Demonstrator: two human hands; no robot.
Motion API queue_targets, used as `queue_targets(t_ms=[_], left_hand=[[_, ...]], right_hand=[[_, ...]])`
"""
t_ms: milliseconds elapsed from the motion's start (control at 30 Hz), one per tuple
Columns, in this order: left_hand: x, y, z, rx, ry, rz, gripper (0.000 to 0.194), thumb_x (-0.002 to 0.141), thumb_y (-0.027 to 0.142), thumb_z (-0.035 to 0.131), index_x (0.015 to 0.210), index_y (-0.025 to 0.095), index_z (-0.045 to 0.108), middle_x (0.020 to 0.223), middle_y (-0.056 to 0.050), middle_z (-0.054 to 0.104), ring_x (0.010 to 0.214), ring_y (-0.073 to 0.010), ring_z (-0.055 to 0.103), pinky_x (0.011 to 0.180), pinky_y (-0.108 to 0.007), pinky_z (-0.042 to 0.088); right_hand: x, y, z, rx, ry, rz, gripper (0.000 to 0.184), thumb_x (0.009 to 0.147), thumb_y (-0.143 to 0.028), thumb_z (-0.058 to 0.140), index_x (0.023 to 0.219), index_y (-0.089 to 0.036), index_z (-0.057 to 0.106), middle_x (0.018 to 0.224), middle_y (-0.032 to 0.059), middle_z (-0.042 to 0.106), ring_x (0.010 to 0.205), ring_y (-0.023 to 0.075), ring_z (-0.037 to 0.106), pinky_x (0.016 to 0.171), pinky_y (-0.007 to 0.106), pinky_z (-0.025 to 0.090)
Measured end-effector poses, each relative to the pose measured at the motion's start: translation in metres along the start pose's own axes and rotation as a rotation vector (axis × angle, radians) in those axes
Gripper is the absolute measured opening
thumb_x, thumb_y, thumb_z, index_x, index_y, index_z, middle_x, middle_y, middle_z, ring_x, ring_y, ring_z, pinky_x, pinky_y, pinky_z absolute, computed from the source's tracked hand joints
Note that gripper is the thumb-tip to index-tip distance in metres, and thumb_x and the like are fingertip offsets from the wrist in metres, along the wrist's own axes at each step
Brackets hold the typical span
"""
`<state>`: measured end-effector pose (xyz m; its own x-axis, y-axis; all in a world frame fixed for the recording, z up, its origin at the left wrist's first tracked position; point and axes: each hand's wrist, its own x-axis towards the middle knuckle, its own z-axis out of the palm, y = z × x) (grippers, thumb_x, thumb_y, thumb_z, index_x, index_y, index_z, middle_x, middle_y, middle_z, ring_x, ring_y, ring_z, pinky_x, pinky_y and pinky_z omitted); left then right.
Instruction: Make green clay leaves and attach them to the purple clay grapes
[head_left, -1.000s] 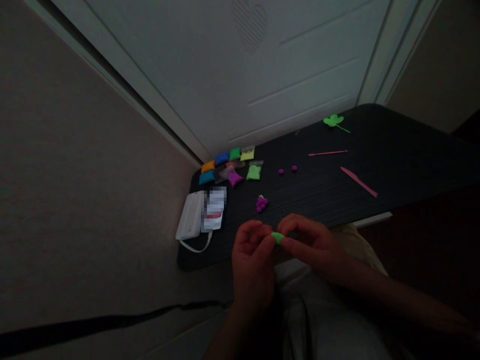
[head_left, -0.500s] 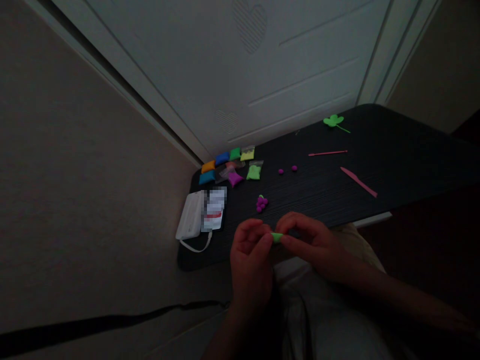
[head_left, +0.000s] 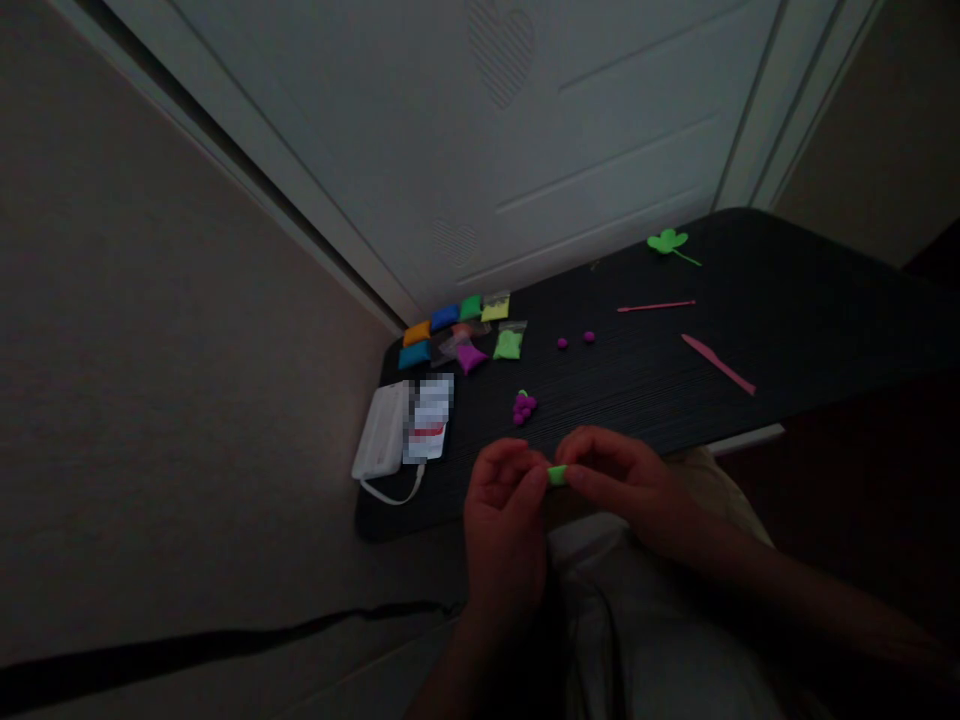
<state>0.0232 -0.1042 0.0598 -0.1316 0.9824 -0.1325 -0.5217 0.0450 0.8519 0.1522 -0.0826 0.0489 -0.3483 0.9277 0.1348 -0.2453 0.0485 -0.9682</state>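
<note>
Held a small, bright green, soft-looking lump in front of the body, at the near edge of the dark, wood-grained worktop. Pinched its left end with a narrow grip of thumb and fingers in the bare left hand, and its right end with an equally narrow grip in the bare right hand. Could not make out, in the dim light, the full length of the lump under the fingers.

Saw, on the worktop just beyond the left hand, a purple, grape-like cluster of small balls, pale green at the top. Noted two loose purple balls farther off, slightly apart from each other. Saw a thin pink rod and a flat pink knife to the right, with a bright green flower shape on a thin stem at the far right.

Noted small, pillow-shaped coloured packets grouped at the far left, and nearer, a white rectangular device beside a dark-edged phone with a pixelated screen.
</note>
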Motion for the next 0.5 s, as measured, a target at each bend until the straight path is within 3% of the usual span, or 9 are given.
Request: queue_targets(t_ms=[367, 500], left_hand=[[0.0020, -0.0032, -0.0033, 0.035, 0.010, -0.017, 0.022, 0.067, 0.022, 0.066, 0.087, 0.021, 0.057, 0.076, 0.000, 0.063, 0.071, -0.0109, 0.058, 0.068, -0.023, 0.045], [0.0008, -0.0030, -0.0031, 0.050, 0.002, -0.012, 0.026, 0.065, 0.016, 0.068, 0.088, 0.023, 0.057, 0.074, 0.003, 0.062, 0.067, -0.0081, 0.057, 0.064, -0.019, 0.044]], right_hand=[[0.0033, 0.0078, 0.0006, 0.178, 0.077, 0.065, 0.010, 0.075, -0.029, 0.061, 0.077, -0.020, 0.058, 0.076, -0.0013, 0.057, 0.074, 0.0113, 0.053, 0.069, 0.024, 0.044], [0.0036, 0.0076, -0.0001, 0.184, 0.065, 0.069, 0.010, 0.074, -0.028, 0.062, 0.074, -0.019, 0.058, 0.074, -0.0018, 0.056, 0.071, 0.0106, 0.052, 0.066, 0.023, 0.043]])
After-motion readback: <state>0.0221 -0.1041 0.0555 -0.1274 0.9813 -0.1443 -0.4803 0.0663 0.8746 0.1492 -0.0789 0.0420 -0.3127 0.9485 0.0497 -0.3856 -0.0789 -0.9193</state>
